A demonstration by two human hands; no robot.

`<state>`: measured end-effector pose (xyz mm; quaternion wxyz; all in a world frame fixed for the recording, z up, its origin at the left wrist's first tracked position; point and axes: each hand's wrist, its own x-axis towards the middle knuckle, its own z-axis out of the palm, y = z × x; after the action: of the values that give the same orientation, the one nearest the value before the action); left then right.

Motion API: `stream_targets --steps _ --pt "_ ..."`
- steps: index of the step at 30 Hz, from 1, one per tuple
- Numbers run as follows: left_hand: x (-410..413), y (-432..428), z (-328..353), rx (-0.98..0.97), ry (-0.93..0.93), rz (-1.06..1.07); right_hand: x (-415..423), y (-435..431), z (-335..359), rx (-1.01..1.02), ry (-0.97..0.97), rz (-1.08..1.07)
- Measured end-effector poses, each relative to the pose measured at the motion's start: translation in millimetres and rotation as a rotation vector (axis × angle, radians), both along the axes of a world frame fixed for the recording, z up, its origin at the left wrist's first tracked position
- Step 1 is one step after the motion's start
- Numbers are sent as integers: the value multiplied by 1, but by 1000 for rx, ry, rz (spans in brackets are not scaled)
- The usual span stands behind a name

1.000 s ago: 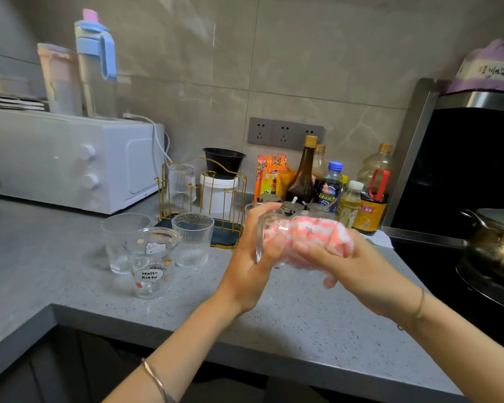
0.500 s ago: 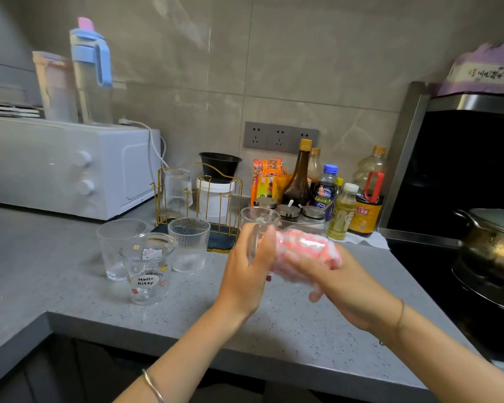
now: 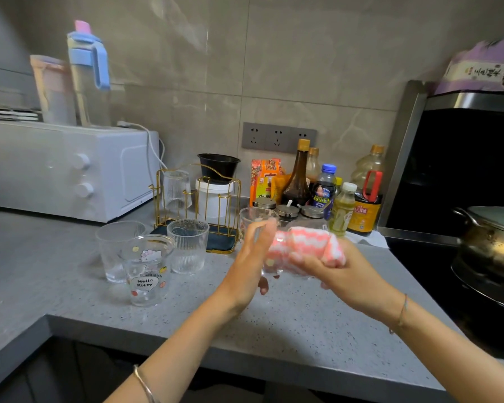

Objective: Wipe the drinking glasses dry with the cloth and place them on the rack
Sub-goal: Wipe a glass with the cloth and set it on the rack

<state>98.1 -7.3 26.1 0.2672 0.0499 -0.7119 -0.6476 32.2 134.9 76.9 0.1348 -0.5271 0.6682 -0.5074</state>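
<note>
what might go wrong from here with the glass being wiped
1. The clear drinking glass hangs over the grey speckled counter; the left hand has its grip on one end only, the right hand pressing the pink-and-white cloth round it; it could slip and drop.
2. The upright ribbed glass stands directly before the gold wire rack; reaching in may knock it over.

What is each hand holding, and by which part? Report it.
The left hand grips the drinking glass near its rim end; the right hand grips the pink-and-white cloth wrapped round the glass's other end.
</note>
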Motion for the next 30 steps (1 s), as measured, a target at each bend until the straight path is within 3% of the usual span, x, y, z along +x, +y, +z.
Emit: stream_targets --steps 2,5,8,12,14,19,22,25,27,30 --pt "-2 4 2 72 -94 23 2 -2 -2 11 37 10" --pt "-5 7 -6 87 -36 188 8 -4 -6 -16 -53 2" --pt "-3 7 -14 -116 213 303 12 -4 -10 -14 -170 -33" --pt "3 1 -11 -382 426 227 9 -2 -5 -33 -499 25" --pt "5 -3 -10 -490 477 190 7 0 -1 -43 -570 74" --pt "3 -5 -5 -450 304 105 -3 2 0 -46 -388 13" --pt "2 -1 -2 -251 107 40 -6 3 -2 -24 -168 -23" --pt "-2 4 1 -57 -88 44 -2 0 -8 -6 -71 34" --pt "-3 7 -3 -19 -85 127 3 -2 -10 -6 -84 58" --pt "0 8 -10 -140 66 234 4 -3 -16 -22 -231 78"
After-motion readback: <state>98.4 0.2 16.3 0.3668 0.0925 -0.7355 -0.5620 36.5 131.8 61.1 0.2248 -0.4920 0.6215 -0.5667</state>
